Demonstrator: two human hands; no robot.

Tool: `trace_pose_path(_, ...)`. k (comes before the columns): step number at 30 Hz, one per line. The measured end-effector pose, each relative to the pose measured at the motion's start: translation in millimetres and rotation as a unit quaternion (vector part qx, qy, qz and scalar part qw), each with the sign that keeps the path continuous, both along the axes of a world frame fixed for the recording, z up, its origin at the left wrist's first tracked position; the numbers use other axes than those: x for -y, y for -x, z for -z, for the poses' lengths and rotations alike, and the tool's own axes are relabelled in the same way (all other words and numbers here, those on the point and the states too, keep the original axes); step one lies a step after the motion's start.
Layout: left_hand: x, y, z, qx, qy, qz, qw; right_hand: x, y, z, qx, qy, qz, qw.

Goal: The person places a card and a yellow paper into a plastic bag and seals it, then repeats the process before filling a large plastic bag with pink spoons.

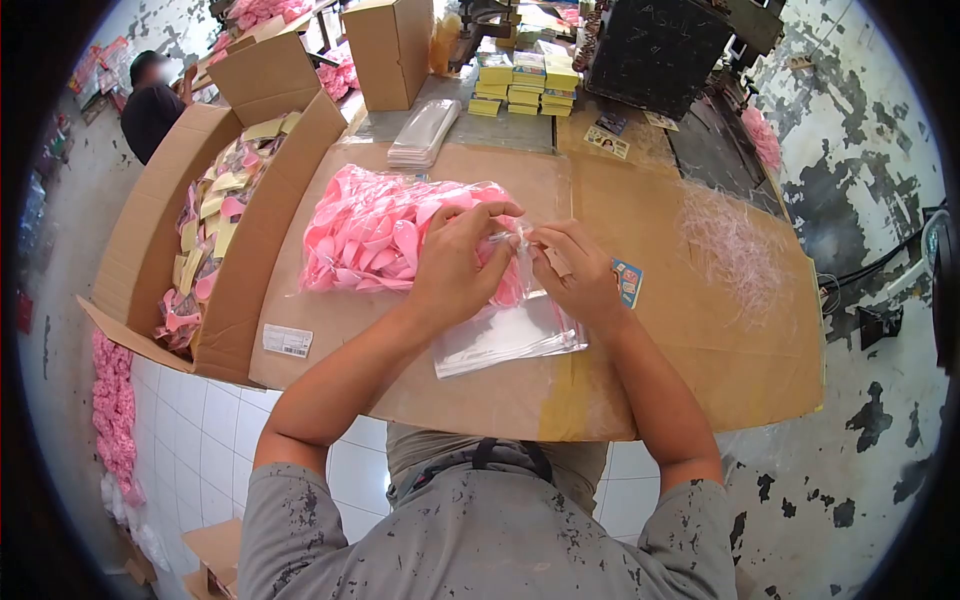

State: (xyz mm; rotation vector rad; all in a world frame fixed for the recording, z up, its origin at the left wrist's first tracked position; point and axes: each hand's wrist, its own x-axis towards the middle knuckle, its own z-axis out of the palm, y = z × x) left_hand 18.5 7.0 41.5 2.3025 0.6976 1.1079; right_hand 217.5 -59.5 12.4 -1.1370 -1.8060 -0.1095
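Observation:
A clear plastic bag (365,225) full of pink pieces with rounded, spoon-like ends lies on the cardboard-covered table. My left hand (455,258) is at the bag's right end, its fingers closed on the gathered plastic. Facing it, my right hand (577,268) pinches the same twisted end between thumb and fingers. Whether that end is knotted is too small to tell. Below both hands lies a stack of flat clear bags (500,345), partly covered by the filled bag. A blue printed card (627,283) rests just beside my right hand.
An open carton (225,300) at left holds packets of pink pieces with yellowish cards. Behind are more clear bags (424,133), stacked cards (525,80), an upright box (390,55) and a black machine (655,55). Plastic strands (735,250) lie at right. A person (153,105) is far left.

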Motion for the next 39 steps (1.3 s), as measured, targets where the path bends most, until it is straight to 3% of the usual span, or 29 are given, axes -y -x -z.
trace_pose_path(10, -1.7, 0.6, 2.9, 0.009, 0.003, 0.023, 1.0, -0.5, 0.9, -11.2, 0.158, -0.096, 0.033, 0.982)
trace_pose_path(13, -1.4, -0.8, 3.2, 0.007, -0.034, 0.023, 0.999, -4.5, -0.2, -8.3, 0.145, -0.085, 0.029, 0.985)
trace_pose_path(16, -1.7, -3.1, 6.0, 0.004, -0.085, 0.011, 0.996, -8.4, -0.1, -3.3, 0.063, -0.063, 0.032, 0.995)
trace_pose_path(20, -0.2, -6.3, 3.1, -0.011, -0.14, -0.013, 0.99, -9.4, 2.6, 11.4, -0.164, 0.075, 0.026, 0.983)
trace_pose_path(22, -0.8, -6.5, 3.5, -0.019, -0.164, -0.016, 0.986, -13.4, 1.6, 18.6, -0.301, 0.153, -0.01, 0.941)
trace_pose_path(25, -3.6, -7.8, 9.3, -0.017, -0.187, -0.017, 0.982, -13.9, -4.4, 14.9, -0.475, 0.291, -0.126, 0.821)
trace_pose_path(28, -7.4, -7.0, 12.9, 0.001, -0.187, -0.017, 0.982, -14.7, -3.9, 16.4, -0.403, 0.271, -0.075, 0.871)
trace_pose_path(30, -7.8, -7.1, 14.8, 0.011, -0.181, -0.018, 0.983, -9.5, -0.8, -3.9, -0.182, 0.09, -0.012, 0.979)
trace_pose_path(32, -8.7, -7.7, 14.5, 0.002, -0.201, -0.015, 0.979, -9.0, 0.3, -13.0, -0.038, 0.0, 0.009, 0.999)
trace_pose_path(34, -7.6, -8.0, 13.7, -0.002, -0.223, -0.004, 0.975, -9.6, -2.7, -5.4, 0.01, 0.012, -0.012, 1.0)
trace_pose_path(39, -1.2, 2.8, -8.3, -0.025, -0.277, 0.052, 0.959, -19.7, -16.0, 10.8, -0.206, 0.125, -0.027, 0.97)
